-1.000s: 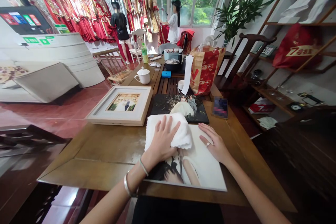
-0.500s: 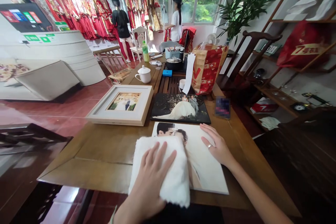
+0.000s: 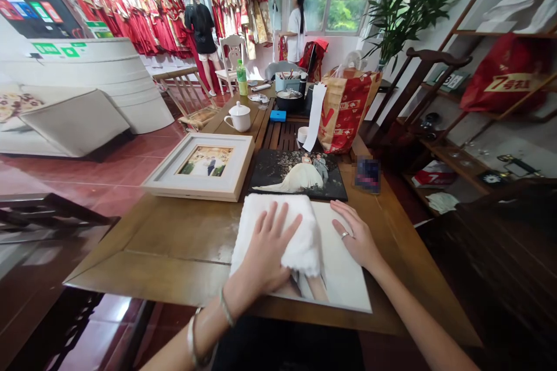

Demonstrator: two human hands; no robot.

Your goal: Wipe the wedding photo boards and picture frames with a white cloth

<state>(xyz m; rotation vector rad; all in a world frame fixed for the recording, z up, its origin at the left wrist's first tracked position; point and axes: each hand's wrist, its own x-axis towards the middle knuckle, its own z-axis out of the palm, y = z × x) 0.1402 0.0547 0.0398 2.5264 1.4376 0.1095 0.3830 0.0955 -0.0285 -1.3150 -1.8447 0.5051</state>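
Note:
A folded white cloth (image 3: 302,243) covers the upper left of a white photo panel (image 3: 346,284) on the near part of the table. My left hand (image 3: 266,255) lies flat over the cloth with its fingers spread, pressing it to the panel. Resting on the panel's right edge, my right hand (image 3: 354,237) has its fingers stretched out and a ring on one of them. Most of the panel's picture is hidden under the cloth. Just beyond lies a dark wedding photo panel (image 3: 278,171). To its left is a light wooden picture frame (image 3: 239,171).
On the wooden table (image 3: 174,237) stand a lidded white mug (image 3: 238,117), a blue box (image 3: 278,116), a green bottle (image 3: 242,78) and a red-and-tan paper bag (image 3: 343,116). A dark wooden chair (image 3: 400,90) is at the right. Two people stand by clothes racks at the back.
My left hand and the cloth have moved up the panel, away from me, and now cover the heads in the picture. My right hand stays at the panel's right edge.

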